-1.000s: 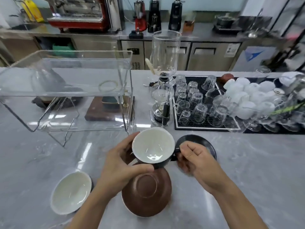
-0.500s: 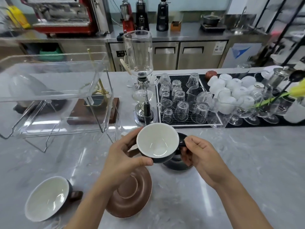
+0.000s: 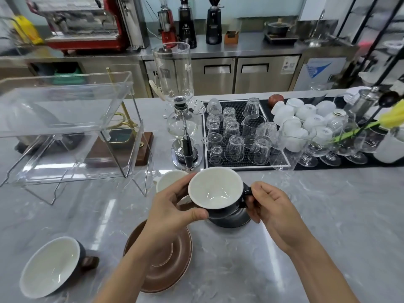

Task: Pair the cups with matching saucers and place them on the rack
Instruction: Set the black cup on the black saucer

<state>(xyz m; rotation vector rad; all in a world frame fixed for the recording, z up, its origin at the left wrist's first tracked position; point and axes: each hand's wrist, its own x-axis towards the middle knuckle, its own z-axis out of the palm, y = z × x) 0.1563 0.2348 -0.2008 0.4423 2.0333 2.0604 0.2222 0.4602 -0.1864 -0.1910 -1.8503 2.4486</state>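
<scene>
Hands (image 3: 175, 212) around black cup (image 3: 216, 191)

Landmark: the held cup (image 3: 215, 189), above the counter (image 3: 328, 215) near its middle.
Left hand (image 3: 172, 212): on the held cup's left side.
Right hand (image 3: 270, 206): at its handle, on the right.
Saucer under the cup (image 3: 235, 219): directly beneath it, on the counter.
Second saucer (image 3: 166, 256): in front and to the left, under the left wrist.
Second cup (image 3: 51, 273): far front-left, tilted on the counter.
Third cup (image 3: 169, 181): just behind-left, partly hidden by the left hand.
Rack (image 3: 65, 127): behind and well left.
Siphon brewer (image 3: 181, 119): straight behind.
Mat of upturned glasses (image 3: 236, 132): behind, slightly right.
</scene>
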